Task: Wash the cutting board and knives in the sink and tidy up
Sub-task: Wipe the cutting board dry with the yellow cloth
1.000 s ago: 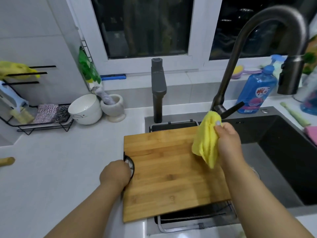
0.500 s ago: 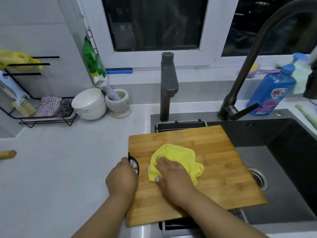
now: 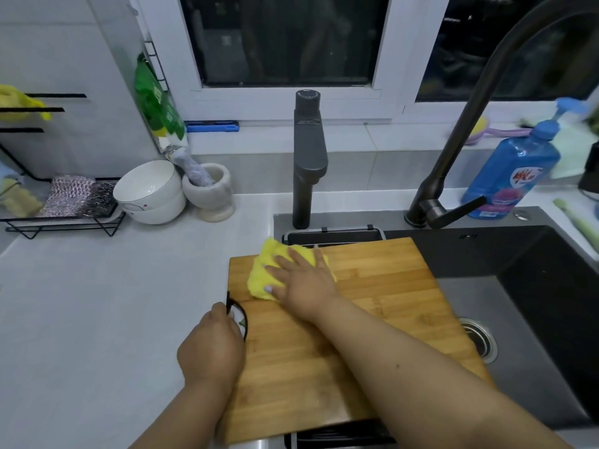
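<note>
A bamboo cutting board [image 3: 382, 306] lies flat across the left part of the dark sink [image 3: 534, 286], resting on a black drain rack. My right hand [image 3: 301, 280] presses a yellow cloth [image 3: 262, 273] flat against the board's far left corner, fingers spread. My left hand [image 3: 210, 348] grips the board's black handle ring at its left edge. No knives are in view.
A tall dark faucet [image 3: 453, 157] and a second dark tap [image 3: 308, 163] stand behind the sink. A blue soap bottle [image 3: 509, 176] is at the back right. White bowls [image 3: 149, 192], a mortar [image 3: 210, 192] and a wire rack [image 3: 64, 205] sit on the left counter.
The yellow cloth came down from the air onto the board and then slid with my right hand from the board's middle to its far left corner. My left hand stayed on the handle.
</note>
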Demonstrator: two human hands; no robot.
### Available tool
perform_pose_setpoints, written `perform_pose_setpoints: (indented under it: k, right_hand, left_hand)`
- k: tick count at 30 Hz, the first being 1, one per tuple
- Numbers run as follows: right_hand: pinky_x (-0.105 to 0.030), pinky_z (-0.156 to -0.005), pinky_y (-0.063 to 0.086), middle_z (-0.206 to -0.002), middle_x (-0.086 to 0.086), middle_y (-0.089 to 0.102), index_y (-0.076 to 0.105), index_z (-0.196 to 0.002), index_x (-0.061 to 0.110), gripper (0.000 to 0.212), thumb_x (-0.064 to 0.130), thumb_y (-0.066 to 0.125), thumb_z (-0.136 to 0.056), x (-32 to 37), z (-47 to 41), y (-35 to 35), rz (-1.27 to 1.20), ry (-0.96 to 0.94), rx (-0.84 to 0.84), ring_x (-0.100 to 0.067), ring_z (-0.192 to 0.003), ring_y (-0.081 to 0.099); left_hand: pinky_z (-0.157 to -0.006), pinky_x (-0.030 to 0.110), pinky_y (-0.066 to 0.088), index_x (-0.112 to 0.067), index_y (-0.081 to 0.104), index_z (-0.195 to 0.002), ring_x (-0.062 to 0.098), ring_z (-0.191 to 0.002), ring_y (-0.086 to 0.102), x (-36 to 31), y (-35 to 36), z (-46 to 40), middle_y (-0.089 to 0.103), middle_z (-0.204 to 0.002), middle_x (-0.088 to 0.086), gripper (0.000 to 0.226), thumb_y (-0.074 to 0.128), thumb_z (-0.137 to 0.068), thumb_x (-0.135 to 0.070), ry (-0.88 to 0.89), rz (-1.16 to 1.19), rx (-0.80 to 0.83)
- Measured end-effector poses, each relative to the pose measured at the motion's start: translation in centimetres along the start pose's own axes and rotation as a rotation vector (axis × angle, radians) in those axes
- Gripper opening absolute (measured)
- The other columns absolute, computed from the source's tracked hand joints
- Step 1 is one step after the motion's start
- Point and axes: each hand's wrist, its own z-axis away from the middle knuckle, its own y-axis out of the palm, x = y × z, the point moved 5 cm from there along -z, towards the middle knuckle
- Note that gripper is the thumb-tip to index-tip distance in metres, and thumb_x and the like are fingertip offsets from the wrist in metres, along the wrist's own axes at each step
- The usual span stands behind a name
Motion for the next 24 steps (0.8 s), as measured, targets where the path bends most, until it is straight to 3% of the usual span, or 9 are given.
perform_pose_setpoints:
  k: [9,11,13,16,20,24]
  right_hand:
    - [-0.049,-0.117,0.006,-0.159,0.013,0.009,0.015,-0.150,0.039,0.055,0.056,0.021,-0.098,-16.9,7.0,-0.3,-0.116,0.560,-0.063,-0.015,-0.148,0.003]
    - [-0.046,-0.117,0.010,-0.159,0.011,0.013,0.020,-0.149,0.037,0.054,0.054,0.024,-0.099,-17.3,8.8,0.1,-0.161,0.638,-0.109,-0.015,-0.147,0.006]
    - [-0.044,-0.116,0.013,-0.158,0.010,0.018,0.027,-0.148,0.034,0.050,0.050,0.026,-0.100,-15.8,9.8,0.4,-0.168,0.679,-0.154,-0.016,-0.147,0.008]
    - [-0.040,-0.116,0.013,-0.157,0.011,0.020,0.032,-0.146,0.033,0.048,0.047,0.027,-0.101,-10.7,9.9,0.7,-0.186,0.621,-0.155,-0.016,-0.147,0.008]
    - [-0.038,-0.115,0.007,-0.157,0.012,0.020,0.031,-0.146,0.033,0.049,0.047,0.031,-0.100,-1.2,9.8,1.5,-0.173,0.275,-0.144,-0.016,-0.148,0.006]
    - [-0.034,-0.113,0.010,-0.156,0.015,0.023,0.032,-0.145,0.038,0.048,0.045,0.040,-0.098,-2.1,10.7,1.8,-0.191,0.174,-0.160,-0.009,-0.146,0.010]
  left_hand:
    - [-0.054,0.029,0.043,-0.014,0.048,-0.079,0.018,-0.058,0.049,0.0,0.0,0.2,0.056,-0.069,-0.001,0.024,0.035,-0.097,-0.024,-0.061,0.061,-0.031]
    - [-0.054,0.027,0.040,-0.016,0.055,-0.101,0.017,-0.063,0.050,-0.3,-0.1,0.2,0.062,-0.080,-0.001,0.022,0.034,-0.097,-0.022,-0.041,0.053,-0.024]
    - [-0.056,0.025,0.035,-0.024,0.051,-0.129,0.016,-0.074,0.053,-0.6,-0.4,0.3,0.065,-0.096,-0.003,0.037,0.034,-0.097,-0.021,0.001,0.032,-0.018]
    - [-0.059,0.025,0.039,-0.033,0.041,-0.142,0.015,-0.084,0.056,-1.0,-0.3,0.3,0.063,-0.105,-0.005,0.047,0.033,-0.098,-0.019,0.035,-0.003,0.025]
    - [-0.053,0.025,0.040,-0.040,0.036,-0.144,0.013,-0.073,0.051,-0.8,-0.1,0.1,0.055,-0.092,-0.006,0.050,0.035,-0.098,-0.021,0.087,-0.081,0.086]
    - [-0.054,0.027,0.044,-0.044,0.030,-0.145,0.014,-0.071,0.052,-0.9,-0.2,-0.1,0.051,-0.088,-0.005,0.052,0.031,-0.098,-0.023,0.109,-0.147,0.115]
